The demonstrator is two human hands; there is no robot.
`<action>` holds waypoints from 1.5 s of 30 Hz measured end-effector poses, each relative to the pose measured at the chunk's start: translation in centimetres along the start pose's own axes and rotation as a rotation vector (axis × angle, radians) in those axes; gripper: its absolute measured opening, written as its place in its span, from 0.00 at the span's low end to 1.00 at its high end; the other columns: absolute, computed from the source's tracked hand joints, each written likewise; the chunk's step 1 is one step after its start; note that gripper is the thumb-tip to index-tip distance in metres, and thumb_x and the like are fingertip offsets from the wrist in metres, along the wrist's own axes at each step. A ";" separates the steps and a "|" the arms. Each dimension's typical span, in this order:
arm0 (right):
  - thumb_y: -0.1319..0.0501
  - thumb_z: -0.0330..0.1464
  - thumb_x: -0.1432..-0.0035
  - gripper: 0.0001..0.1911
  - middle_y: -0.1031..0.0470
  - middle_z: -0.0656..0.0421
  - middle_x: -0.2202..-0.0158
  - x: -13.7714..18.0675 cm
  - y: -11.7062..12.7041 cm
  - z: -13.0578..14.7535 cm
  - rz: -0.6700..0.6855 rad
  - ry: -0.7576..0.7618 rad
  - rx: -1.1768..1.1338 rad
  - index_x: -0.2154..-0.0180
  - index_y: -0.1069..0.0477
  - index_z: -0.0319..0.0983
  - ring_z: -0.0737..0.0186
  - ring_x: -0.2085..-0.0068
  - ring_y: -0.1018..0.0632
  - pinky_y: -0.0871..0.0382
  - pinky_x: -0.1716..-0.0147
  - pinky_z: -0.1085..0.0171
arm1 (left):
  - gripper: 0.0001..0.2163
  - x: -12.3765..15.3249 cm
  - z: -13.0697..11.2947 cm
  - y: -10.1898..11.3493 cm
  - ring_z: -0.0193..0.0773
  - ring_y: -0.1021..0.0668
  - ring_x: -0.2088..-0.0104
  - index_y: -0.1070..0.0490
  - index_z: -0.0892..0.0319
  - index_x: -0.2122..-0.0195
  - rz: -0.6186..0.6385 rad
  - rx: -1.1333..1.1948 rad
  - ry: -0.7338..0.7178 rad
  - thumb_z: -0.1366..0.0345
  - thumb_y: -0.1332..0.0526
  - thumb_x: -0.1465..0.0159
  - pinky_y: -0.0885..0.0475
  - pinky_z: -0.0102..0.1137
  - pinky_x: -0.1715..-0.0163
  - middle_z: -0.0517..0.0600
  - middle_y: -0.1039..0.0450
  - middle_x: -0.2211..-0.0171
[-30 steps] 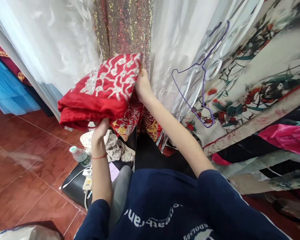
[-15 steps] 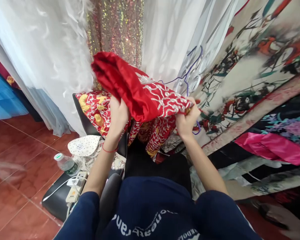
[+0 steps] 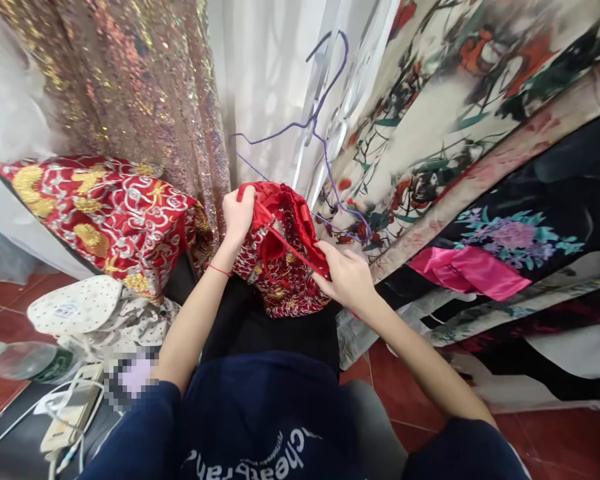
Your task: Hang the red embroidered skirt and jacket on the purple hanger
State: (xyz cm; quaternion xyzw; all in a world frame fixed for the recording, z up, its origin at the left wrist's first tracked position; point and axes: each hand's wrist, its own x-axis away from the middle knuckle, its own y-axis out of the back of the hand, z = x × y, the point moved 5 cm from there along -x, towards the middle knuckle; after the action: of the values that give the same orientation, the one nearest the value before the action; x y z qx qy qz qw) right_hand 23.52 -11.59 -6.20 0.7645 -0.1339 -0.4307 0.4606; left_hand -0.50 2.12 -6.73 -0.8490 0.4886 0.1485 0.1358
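A red garment point(image 3: 293, 293) with silver and gold embroidery hangs over my lap, its red satin-edged opening turned up toward me. My left hand point(image 3: 239, 212) is closed on the satin edge at the left of this opening. On the right side, my right hand point(image 3: 349, 279) pinches the same edge between thumb and fingers, so a narrow strip stretches taut between both hands. More red embroidered cloth point(image 3: 115, 220) with gold flowers lies to the left; whether it joins the held piece I cannot tell. Behind the garment is a purple wire hanger point(image 3: 314, 121).
At lower left, a black seat point(image 3: 10, 427) bears a plastic bottle point(image 3: 30, 360), a power strip point(image 3: 73, 410) with cables and a dotted white cloth item point(image 3: 77, 307). Sequined fabric point(image 3: 145, 80) hangs behind. Floral garments point(image 3: 430, 133) hang at right, near pink satin cloth point(image 3: 473, 272).
The red garment has come down and nearer my lap, and its satin opening now faces up. My right hand has moved to the opening's edge. The view has shifted right.
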 end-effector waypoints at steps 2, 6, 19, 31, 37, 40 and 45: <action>0.43 0.37 0.32 0.17 0.17 0.48 0.59 0.8 -0.5 -0.6 -0.060 0.037 0.080 0.49 0.27 0.31 0.57 0.68 0.22 0.33 0.64 0.60 | 0.13 -1.2 2.1 -0.2 0.31 0.41 0.77 0.37 0.58 0.80 -0.048 0.035 0.044 0.63 0.40 0.39 0.43 0.29 0.74 0.42 0.46 0.81; 0.44 0.41 0.29 0.18 0.25 0.58 0.77 1.5 -1.4 -3.5 -0.017 0.035 0.221 0.67 0.27 0.38 0.62 0.75 0.28 0.42 0.68 0.61 | 0.12 -2.8 5.0 -0.5 0.31 0.40 0.76 0.36 0.57 0.78 -0.094 0.079 0.066 0.63 0.40 0.38 0.42 0.28 0.73 0.42 0.45 0.79; 0.42 0.25 0.34 0.09 0.20 0.51 0.61 2.9 -2.3 -7.0 -0.101 0.192 0.007 0.63 0.24 0.40 0.57 0.60 0.24 0.33 0.61 0.60 | 0.22 -4.6 7.0 -5.5 0.36 0.26 0.74 0.24 0.60 0.74 0.454 0.281 0.258 0.43 0.35 0.42 0.31 0.30 0.69 0.49 0.26 0.75; 0.46 0.36 0.27 0.15 0.31 0.66 0.78 1.0 -1.1 -4.2 0.089 0.278 -0.545 0.67 0.28 0.38 0.69 0.75 0.35 0.38 0.59 0.63 | 0.14 -5.5 6.2 -9.1 0.33 0.22 0.71 0.18 0.59 0.65 0.506 0.350 0.402 0.57 0.25 0.49 0.26 0.28 0.68 0.49 0.19 0.67; 0.44 0.38 0.29 0.16 0.29 0.62 0.77 1.8 -2.6 -7.2 0.375 0.138 -0.346 0.70 0.29 0.39 0.64 0.71 0.32 0.44 0.60 0.61 | 0.09 -5.9 7.1 -6.6 0.28 0.29 0.76 0.28 0.57 0.75 0.264 0.410 0.283 0.62 0.29 0.50 0.32 0.25 0.73 0.43 0.30 0.76; 0.40 0.30 0.37 0.09 0.24 0.58 0.75 3.3 -3.4 -9.7 0.450 0.087 -0.133 0.71 0.27 0.39 0.59 0.66 0.27 0.46 0.60 0.59 | 0.08 -5.4 7.4 -4.6 0.28 0.28 0.73 0.26 0.58 0.73 0.195 0.330 0.141 0.62 0.30 0.49 0.31 0.25 0.68 0.44 0.28 0.74; 0.42 0.22 0.41 0.08 0.16 0.51 0.58 4.6 -2.0 -12.0 0.340 0.117 0.107 0.65 0.26 0.39 0.56 0.55 0.20 0.40 0.54 0.57 | 0.10 -4.0 7.4 -3.2 0.31 0.27 0.71 0.26 0.58 0.71 0.096 0.198 0.026 0.56 0.32 0.46 0.30 0.27 0.64 0.45 0.27 0.71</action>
State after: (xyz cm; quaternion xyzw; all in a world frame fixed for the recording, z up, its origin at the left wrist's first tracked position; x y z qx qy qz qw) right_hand 35.30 -6.22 -7.82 0.7779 -0.2568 -0.2940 0.4924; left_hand -0.52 9.63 -11.72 -0.8089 0.5427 0.0951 0.2053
